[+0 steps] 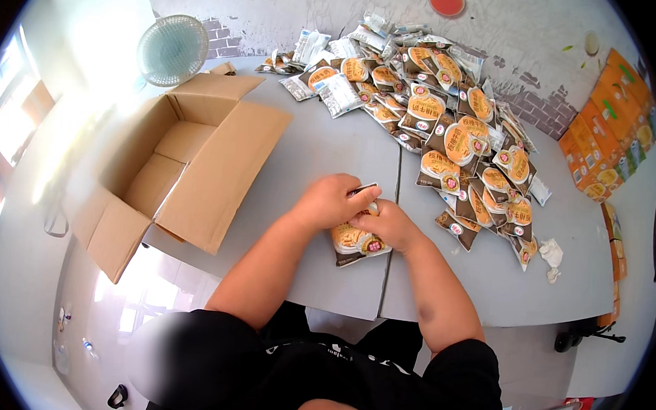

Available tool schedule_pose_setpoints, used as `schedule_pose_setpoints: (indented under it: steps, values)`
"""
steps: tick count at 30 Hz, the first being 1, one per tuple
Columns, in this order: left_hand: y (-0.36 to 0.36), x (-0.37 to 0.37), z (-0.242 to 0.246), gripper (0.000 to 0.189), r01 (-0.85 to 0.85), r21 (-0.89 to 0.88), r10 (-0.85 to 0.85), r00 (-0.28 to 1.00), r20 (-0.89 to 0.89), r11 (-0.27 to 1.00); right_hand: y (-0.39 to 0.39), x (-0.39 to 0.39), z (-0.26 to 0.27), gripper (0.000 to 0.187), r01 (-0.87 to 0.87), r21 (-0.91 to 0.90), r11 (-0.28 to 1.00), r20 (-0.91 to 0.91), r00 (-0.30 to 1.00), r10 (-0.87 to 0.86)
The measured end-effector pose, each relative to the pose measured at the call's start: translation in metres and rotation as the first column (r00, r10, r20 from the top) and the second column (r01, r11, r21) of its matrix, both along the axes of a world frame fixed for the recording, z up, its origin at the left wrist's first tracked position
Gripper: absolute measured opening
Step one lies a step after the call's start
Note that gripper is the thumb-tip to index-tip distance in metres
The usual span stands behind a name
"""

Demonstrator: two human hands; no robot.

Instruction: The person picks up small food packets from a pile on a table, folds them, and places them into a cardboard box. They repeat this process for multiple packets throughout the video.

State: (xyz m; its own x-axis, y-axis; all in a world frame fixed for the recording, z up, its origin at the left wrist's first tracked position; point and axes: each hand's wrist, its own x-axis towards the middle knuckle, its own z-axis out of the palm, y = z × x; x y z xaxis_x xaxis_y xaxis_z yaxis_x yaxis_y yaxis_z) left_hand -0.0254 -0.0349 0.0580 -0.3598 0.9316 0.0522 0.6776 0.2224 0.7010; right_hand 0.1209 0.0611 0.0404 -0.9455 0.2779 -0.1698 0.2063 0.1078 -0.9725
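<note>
Both my hands are closed on printed pouches near the front of the table. A brown, orange and white pouch [357,243] hangs below them, its lower part facing up at me. My left hand [334,200] covers the upper left, where a dark pouch edge sticks out past the thumb. From the right, my right hand [386,222] grips the same bundle with its thumb across the front. My fingers hide whether it is one pouch or two. Beyond lies a heap of similar pouches [460,142], some showing white backs [339,94].
An open cardboard box [155,180] stands at the left with its flaps spread, one leaning over the table. A seam crosses the grey table [331,149]. Crumpled tissue [551,253] lies at the right. Orange printed cartons [611,132] stand by the right wall, and a fan [173,50] is behind the box.
</note>
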Motion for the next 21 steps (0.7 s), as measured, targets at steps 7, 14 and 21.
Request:
schedule_pose_setpoints:
  steps: [7, 14, 21]
  values:
    - [0.011, -0.015, -0.012, 0.043, -0.480, 0.223, 0.026, 0.458, 0.889, 0.849, 0.015, -0.003, -0.007, 0.044, -0.138, -0.693, 0.707, -0.427, 0.869, -0.249]
    - [0.018, 0.016, -0.029, 0.036, -0.584, 0.299, -0.071, 0.381, 0.922, 0.755, -0.002, -0.013, -0.011, 0.049, 0.427, -0.297, 0.854, -0.289, 0.812, -0.507]
    - [0.009, 0.031, -0.016, 0.031, -0.511, 0.269, -0.169, 0.235, 0.957, 0.817, 0.006, -0.009, -0.009, 0.047, 0.414, -0.357, 0.837, -0.240, 0.826, -0.510]
